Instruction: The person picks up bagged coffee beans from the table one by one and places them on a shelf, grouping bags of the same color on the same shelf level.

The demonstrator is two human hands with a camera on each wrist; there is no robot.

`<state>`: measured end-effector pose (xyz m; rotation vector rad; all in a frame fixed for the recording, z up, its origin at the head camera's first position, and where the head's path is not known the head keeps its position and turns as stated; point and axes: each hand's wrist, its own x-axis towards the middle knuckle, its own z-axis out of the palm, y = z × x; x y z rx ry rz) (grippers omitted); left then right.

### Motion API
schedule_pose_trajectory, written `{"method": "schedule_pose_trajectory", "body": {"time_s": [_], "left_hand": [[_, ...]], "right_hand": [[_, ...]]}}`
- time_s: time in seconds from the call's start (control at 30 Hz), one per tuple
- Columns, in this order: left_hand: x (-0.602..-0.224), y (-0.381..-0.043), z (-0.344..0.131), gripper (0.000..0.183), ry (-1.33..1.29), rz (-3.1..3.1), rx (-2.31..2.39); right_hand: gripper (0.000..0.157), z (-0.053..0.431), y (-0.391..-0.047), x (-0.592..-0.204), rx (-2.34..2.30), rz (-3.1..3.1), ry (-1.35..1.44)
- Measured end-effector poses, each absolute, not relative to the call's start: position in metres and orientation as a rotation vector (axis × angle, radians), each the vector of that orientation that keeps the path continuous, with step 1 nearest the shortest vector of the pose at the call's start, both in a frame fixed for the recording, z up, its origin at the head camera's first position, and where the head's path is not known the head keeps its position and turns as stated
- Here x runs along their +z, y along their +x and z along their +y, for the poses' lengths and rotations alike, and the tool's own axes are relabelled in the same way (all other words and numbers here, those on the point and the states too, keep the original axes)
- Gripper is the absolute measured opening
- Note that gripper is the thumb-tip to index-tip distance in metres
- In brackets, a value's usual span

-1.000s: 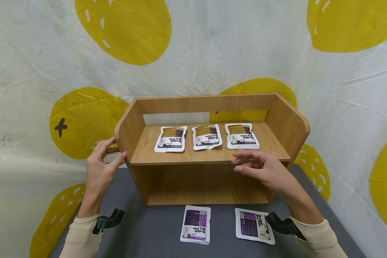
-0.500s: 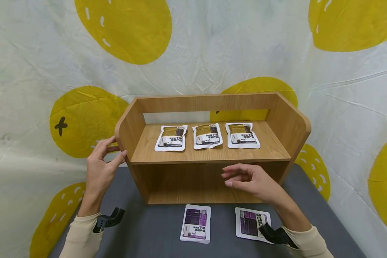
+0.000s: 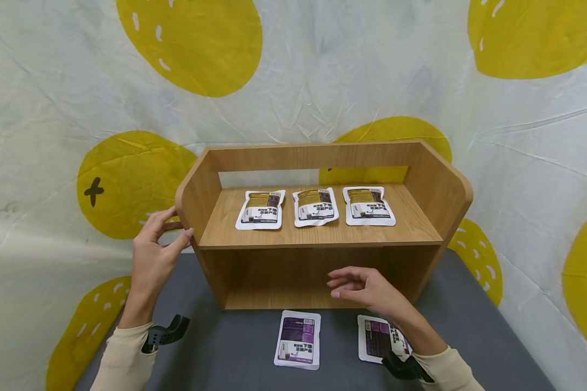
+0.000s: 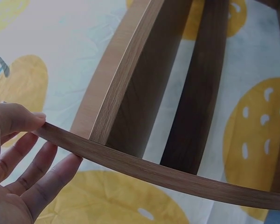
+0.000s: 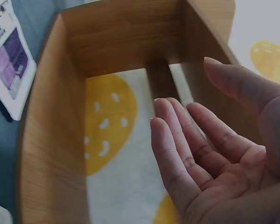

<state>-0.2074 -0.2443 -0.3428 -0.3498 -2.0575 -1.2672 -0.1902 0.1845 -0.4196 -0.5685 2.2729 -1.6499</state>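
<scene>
A two-tier wooden shelf (image 3: 318, 239) stands on the grey table, with three white pouches with gold-and-black print in a row on its upper board: left pouch (image 3: 260, 210), middle pouch (image 3: 316, 207) and right pouch (image 3: 369, 206). My left hand (image 3: 155, 260) holds the front edge of the shelf's left side panel, thumb on the edge and fingertips on the outer face, as the left wrist view shows. My right hand (image 3: 364, 290) hovers before the lower opening, fingers loosely bent and apart from the thumb. Nothing lies in its palm (image 5: 228, 186) in the right wrist view.
Two white pouches with purple print lie on the table before the shelf: one upright pouch (image 3: 297, 340) near the middle, and a turned pouch (image 3: 372, 339) at the right, partly hidden by my right wrist. A white curtain (image 3: 293, 65) with yellow fruit shapes hangs behind.
My right hand has moved down and slightly left, from beside the right gold pouch at the upper board's edge to before the lower opening. The left hand and the pouches stay put.
</scene>
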Motion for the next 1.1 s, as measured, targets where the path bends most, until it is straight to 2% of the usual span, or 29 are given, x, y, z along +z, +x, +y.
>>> {"method": "schedule_pose_trajectory", "body": {"time_s": [0.8,1.1], "left_hand": [[-0.344,-0.207,-0.244,0.059,-0.347,-2.056,-1.251],[-0.343,-0.208,-0.244,0.059,-0.348,-2.059,-1.252]], "right_hand": [[0.060,0.165,-0.192,-0.488,-1.675,2.204,-0.430],[0.057,0.152,-0.188,-0.511,-1.687,2.231,-0.360]]}}
